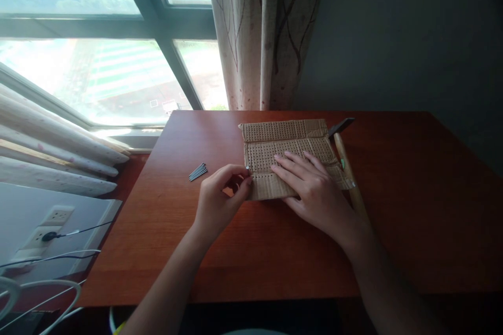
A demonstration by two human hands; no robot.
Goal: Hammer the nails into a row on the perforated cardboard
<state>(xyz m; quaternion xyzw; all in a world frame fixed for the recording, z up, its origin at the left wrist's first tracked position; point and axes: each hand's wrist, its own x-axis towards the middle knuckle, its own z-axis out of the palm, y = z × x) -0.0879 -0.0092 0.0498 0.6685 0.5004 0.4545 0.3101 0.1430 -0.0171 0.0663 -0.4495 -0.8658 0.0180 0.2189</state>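
A piece of cardboard (271,149) with rows of small punched holes lies on the wooden table, folded or creased across into bands. At its near left edge my left hand (222,191) is closed in a pinch, thumb and index finger together; a small bright spot shows at the fingertip, too small to name. My right hand (310,180) rests flat on the cardboard's near right part, fingers stretched out and covering some holes. A small bundle of nails (197,171) lies left of my left hand. Beside the cardboard's right edge is a hammer (346,165) with a wooden handle and dark head.
The reddish-brown table (157,251) reaches close to the window (118,73) at the left. A patterned curtain (259,36) hangs behind it. Low on the left are a wall socket (49,230) with a black plug and several loose cables (43,285).
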